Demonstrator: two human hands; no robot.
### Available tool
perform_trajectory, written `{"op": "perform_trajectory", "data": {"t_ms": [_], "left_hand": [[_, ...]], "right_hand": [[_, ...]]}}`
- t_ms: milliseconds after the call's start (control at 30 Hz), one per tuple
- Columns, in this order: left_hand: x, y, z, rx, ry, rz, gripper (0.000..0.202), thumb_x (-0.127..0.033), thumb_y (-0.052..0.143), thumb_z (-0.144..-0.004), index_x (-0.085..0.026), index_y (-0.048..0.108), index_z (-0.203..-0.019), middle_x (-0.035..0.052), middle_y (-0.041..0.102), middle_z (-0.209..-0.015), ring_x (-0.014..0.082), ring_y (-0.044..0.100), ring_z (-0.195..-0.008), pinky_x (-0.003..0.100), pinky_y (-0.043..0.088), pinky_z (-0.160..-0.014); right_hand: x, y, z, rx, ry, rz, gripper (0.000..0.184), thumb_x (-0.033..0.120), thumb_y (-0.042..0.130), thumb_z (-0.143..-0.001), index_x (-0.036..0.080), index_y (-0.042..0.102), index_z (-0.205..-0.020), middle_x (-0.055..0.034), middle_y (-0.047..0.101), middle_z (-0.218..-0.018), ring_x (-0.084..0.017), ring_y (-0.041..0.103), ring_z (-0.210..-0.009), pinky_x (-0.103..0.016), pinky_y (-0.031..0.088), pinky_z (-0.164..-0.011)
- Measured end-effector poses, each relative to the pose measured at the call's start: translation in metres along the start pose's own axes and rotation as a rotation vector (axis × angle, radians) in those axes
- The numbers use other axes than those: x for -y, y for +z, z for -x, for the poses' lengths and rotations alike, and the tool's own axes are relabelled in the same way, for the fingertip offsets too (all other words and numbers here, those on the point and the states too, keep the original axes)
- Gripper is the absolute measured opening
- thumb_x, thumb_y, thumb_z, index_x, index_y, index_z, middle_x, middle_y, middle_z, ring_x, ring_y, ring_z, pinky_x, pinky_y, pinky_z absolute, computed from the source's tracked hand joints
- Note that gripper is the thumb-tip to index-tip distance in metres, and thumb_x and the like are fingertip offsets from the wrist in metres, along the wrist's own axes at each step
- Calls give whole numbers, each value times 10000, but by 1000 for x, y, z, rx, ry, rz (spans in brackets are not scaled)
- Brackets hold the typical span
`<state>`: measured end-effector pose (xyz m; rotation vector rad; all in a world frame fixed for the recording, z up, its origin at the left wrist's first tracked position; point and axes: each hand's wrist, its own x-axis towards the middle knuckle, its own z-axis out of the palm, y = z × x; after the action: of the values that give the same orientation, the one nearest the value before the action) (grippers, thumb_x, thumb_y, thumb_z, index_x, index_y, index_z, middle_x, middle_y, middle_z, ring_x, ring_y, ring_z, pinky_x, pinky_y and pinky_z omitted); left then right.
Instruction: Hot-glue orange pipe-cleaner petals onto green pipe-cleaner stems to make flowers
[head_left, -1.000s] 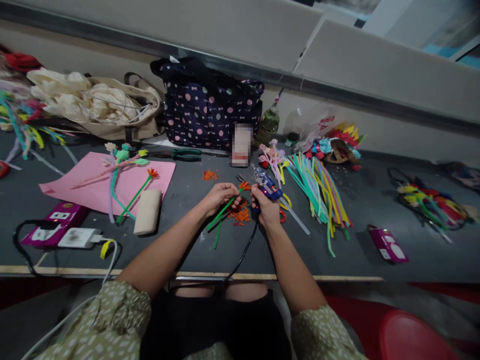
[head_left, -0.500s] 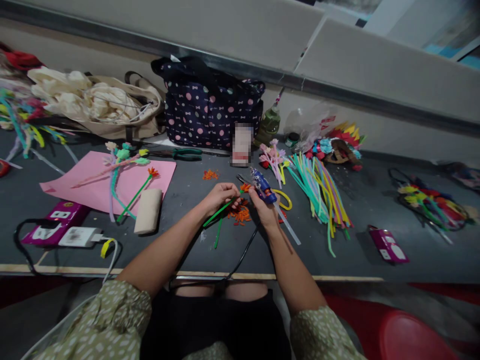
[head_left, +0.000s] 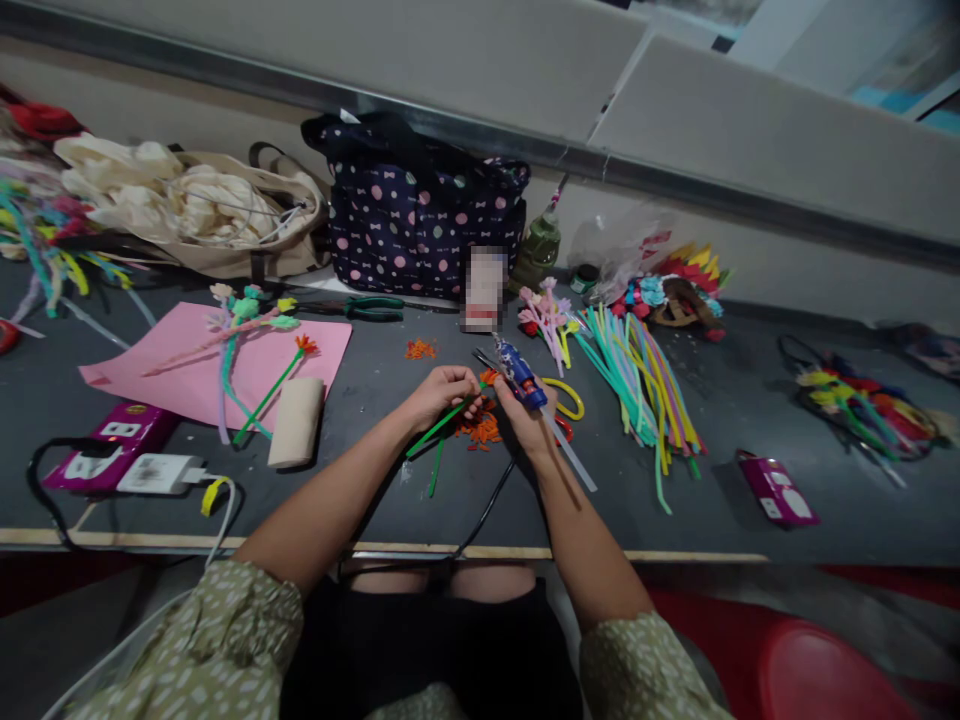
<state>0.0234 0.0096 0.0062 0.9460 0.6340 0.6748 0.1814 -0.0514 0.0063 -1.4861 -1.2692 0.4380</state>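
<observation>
My left hand (head_left: 439,392) is closed on a green pipe-cleaner stem (head_left: 439,428) with a small orange flower head (head_left: 489,377) at its tip. My right hand (head_left: 526,418) grips a blue glue gun (head_left: 519,371) whose nozzle points at that orange head; a clear glue stick (head_left: 571,458) sticks out behind it and a black cord (head_left: 487,505) runs toward me. A pile of orange bits (head_left: 480,429) lies on the dark table (head_left: 390,480) under my hands.
A pink sheet (head_left: 180,375) with finished pipe-cleaner flowers (head_left: 247,315) lies left, next to a beige roll (head_left: 296,422) and a power strip (head_left: 112,440). A bundle of coloured pipe cleaners (head_left: 645,385) lies right. A polka-dot bag (head_left: 420,215), green pliers (head_left: 375,308) and a bottle (head_left: 537,250) stand behind.
My right hand tilted the glue gun up and swung its nozzle leftward to the orange flower head. My left hand stayed in place holding the stem.
</observation>
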Motion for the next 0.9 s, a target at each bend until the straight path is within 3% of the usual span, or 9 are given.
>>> {"op": "perform_trajectory", "data": {"t_ms": [600, 900], "left_hand": [[4, -1, 0, 22, 19, -27, 129, -201, 696, -693, -140, 583, -686, 46, 653, -608, 113, 590, -487, 242, 509, -530], [7, -3, -2, 21, 38, -65, 75, -160, 662, -671, -133, 593, -678, 43, 648, -595, 105, 569, -456, 236, 492, -516]], "right_hand": [[-2, -3, 2, 84, -88, 56, 220, 424, 620, -852, 206, 652, -840, 11, 602, -711, -152, 527, -650, -273, 438, -669], [-9, -10, -1, 167, -223, 172, 206, 403, 605, -841, 214, 655, -906, -22, 645, -830, -187, 573, -723, -296, 450, -720]]}}
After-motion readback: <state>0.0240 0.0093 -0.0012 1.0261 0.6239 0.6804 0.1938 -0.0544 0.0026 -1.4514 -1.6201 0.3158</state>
